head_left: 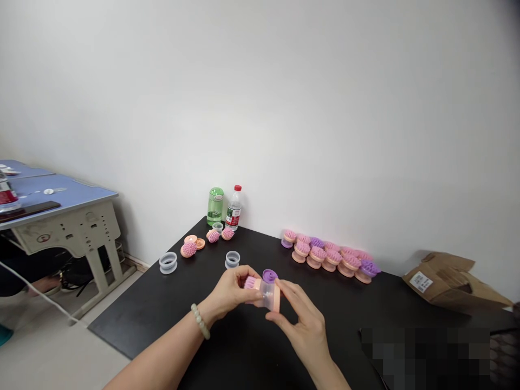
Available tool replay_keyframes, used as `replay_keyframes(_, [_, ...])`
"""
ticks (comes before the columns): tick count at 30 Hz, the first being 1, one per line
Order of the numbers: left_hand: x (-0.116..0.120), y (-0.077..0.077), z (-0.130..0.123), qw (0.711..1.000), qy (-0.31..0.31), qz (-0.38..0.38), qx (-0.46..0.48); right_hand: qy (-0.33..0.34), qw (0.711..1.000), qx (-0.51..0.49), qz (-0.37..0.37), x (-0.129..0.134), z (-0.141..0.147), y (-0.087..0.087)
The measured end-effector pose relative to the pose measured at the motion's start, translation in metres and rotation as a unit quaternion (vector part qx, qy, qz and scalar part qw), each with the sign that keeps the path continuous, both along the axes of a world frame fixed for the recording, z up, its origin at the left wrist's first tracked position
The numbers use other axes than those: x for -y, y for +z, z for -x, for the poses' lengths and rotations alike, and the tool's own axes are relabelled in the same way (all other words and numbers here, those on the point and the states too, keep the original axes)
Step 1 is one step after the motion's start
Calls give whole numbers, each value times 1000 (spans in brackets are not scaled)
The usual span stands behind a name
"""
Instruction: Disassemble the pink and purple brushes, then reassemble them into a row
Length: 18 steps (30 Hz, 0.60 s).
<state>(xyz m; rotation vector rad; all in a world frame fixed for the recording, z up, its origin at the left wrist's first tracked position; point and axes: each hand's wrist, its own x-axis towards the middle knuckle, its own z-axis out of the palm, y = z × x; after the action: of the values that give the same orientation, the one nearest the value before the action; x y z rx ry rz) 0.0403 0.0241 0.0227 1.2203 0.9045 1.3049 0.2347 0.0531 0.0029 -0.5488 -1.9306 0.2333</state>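
Between my two hands a scalp brush (pixel 267 295) lies sideways above the black table, with pink bristles, a translucent middle and a peach base. My left hand (pixel 231 292), with a beaded bracelet at the wrist, is closed round the bristle end. The fingers and thumb of my right hand (pixel 303 314) pinch the peach base at the other end. Just behind the brush a round purple part (pixel 270 276) rests on the table, partly hidden. A translucent ring (pixel 232 259) stands beyond my left hand.
Several finished-looking brushes (pixel 331 257) stand in rows by the wall. Another translucent ring (pixel 168 263), loose bristle heads (pixel 189 249), a green bottle (pixel 215 207) and a water bottle (pixel 233 210) are at the left. A brown paper bag (pixel 450 284) lies at the right.
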Motion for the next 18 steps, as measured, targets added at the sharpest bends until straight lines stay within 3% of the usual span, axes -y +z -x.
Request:
replay_keyframes(5, [-3, -6, -2, 999, -5, 16, 27, 8, 1000, -13, -8, 1, -1, 3])
replay_keyframes(8, [-3, -9, -2, 1000, -8, -25, 11, 0, 993, -13, 114, -1, -1, 2])
replay_keyframes(10, [-3, -11, -2, 994, 2, -103, -24, 5, 962, -17, 272, -2, 1, -1])
replay_keyframes(13, [-2, -11, -2, 970, 19, -221, -98, 54, 862, -77, 498, -2, 7, -7])
replay_keyframes(15, [-2, -10, -2, 965, 27, -237, -109, 96, 816, -119, 557, -1, 11, -9])
replay_keyframes(18, [-2, -7, -1, 986, 49, -153, -50, 142, 818, -157, 535, 1, 14, -8])
